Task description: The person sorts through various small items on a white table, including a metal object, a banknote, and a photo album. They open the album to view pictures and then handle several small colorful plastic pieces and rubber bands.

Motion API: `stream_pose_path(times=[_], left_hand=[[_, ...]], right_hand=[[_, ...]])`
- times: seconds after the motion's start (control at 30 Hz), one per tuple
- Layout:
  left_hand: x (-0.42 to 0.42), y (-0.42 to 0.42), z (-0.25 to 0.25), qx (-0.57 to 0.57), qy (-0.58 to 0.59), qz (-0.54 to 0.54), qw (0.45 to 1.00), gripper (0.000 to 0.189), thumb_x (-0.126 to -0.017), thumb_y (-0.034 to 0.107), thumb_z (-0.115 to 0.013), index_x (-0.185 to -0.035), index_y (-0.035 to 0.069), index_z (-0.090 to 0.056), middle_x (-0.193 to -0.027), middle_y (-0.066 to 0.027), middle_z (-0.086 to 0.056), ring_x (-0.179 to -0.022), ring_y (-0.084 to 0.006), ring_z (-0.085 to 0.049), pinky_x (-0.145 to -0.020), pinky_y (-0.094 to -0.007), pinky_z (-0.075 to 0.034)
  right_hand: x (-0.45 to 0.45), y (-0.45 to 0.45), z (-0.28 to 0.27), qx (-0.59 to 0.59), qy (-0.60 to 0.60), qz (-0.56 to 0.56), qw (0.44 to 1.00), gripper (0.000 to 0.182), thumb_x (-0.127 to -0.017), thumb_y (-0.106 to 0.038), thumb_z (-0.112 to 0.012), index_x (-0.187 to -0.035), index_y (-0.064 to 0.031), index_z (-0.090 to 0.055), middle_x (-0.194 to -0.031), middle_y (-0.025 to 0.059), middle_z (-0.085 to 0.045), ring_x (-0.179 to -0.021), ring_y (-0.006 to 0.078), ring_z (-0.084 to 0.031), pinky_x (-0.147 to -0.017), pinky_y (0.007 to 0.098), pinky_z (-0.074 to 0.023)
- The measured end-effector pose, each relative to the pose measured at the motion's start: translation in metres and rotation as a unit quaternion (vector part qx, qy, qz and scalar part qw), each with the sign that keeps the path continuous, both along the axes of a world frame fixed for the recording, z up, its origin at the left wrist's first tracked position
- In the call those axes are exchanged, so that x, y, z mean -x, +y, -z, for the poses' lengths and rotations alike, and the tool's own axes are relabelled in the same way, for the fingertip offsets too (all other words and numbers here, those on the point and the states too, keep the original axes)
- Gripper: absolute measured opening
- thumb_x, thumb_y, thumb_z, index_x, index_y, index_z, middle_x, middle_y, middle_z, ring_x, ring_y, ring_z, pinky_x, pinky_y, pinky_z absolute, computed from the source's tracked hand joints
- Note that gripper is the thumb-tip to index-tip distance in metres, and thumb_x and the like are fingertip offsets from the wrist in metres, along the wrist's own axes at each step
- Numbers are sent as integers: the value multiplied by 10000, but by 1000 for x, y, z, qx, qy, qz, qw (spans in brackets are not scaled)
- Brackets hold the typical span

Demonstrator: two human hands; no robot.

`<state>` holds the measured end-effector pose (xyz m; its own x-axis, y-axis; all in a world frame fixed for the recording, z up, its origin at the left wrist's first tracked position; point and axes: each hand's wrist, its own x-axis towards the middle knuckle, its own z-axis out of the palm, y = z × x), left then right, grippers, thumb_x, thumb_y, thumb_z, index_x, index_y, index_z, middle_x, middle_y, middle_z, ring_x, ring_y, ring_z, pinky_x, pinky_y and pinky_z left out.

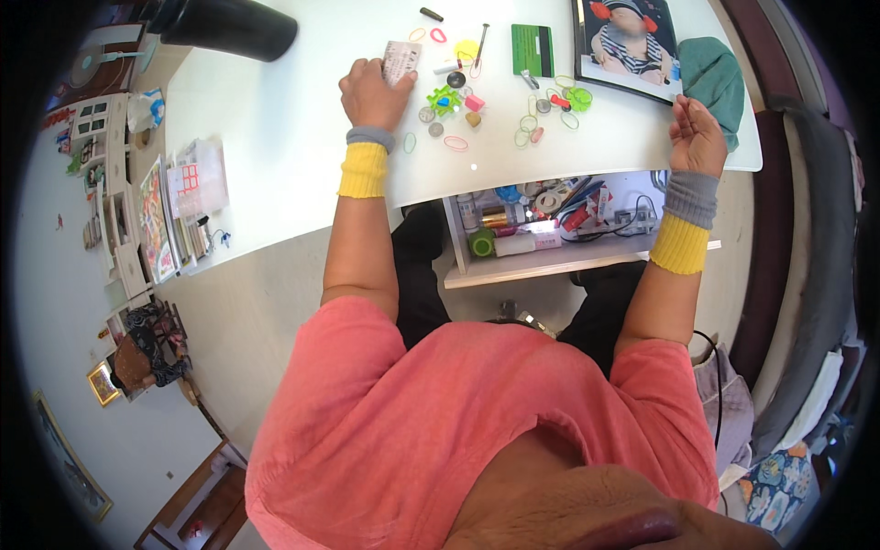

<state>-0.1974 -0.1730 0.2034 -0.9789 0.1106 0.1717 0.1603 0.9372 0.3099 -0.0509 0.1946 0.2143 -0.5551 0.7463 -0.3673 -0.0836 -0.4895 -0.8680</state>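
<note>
My left hand (375, 95) has its fingers and thumb around a small pale printed card (401, 60) on the white table (275, 137). At the right end of the table, my right hand (698, 134) has its fingers bent at the lower corner of a black-framed baby photo (629, 48). Whether it grips the frame cannot be made out. A green cloth (711, 75) lies behind that hand, partly covered by it. Between my hands are a green card with a dark stripe (531, 50), nail clippers (529, 79), a screw (482, 42), coins (436, 129) and several rubber bands (455, 143).
Below the table edge, an open drawer (509, 268) holds tape, tubes, pens and a cable. A black bottle (234, 29) lies at the far left. Books and papers (182, 199) stand on the table's left part. A dark sofa (811, 240) runs along the right.
</note>
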Motion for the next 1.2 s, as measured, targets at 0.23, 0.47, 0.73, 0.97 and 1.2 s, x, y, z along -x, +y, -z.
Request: stream_pose_path(times=[0.23,0.47,0.73,0.97,1.2], left_hand=[[12,2,11,-48,9,-24,999,254,-726,187,-687,-876,0,-602,-988,-97,-582,-807,-210,-562,-701,-325,-472],[2,30,-5,-185,16,211,960,160,-759,99,-640,-890,28,-582,-1023,-44,-621,-732,-141,-586,-647,-269,-479],[-20,53,-8,23,54,216,975,259,-776,96,-565,-1034,94,-575,-971,-81,-593,-882,-273,-538,-755,-374,-457],[-17,64,-4,25,44,198,979,322,-764,38,-565,-1082,87,-554,-934,-90,-566,-882,-275,-531,-750,-360,-457],[-22,70,-22,-166,112,233,952,321,-765,2,-535,-1079,61,-558,-909,-121,-557,-796,-273,-538,-687,-343,-460]], right_hand=[[1,6,1,11,-2,2,1000,156,-816,-50,-540,-955,7,-579,-904,95,-638,-729,133,-601,-600,229,-426],[0,9,2,17,21,-1,1000,148,-808,-45,-547,-944,4,-582,-902,99,-638,-728,140,-601,-599,233,-431],[-1,12,6,3,40,-30,999,133,-800,-57,-543,-920,-17,-583,-852,75,-638,-694,126,-586,-546,221,-413],[-3,5,-9,19,26,13,999,116,-795,-54,-538,-899,-26,-581,-842,62,-639,-674,101,-580,-534,201,-406],[-6,7,-5,12,27,9,1000,131,-785,-62,-537,-897,-30,-596,-836,58,-644,-681,98,-583,-559,208,-408]])
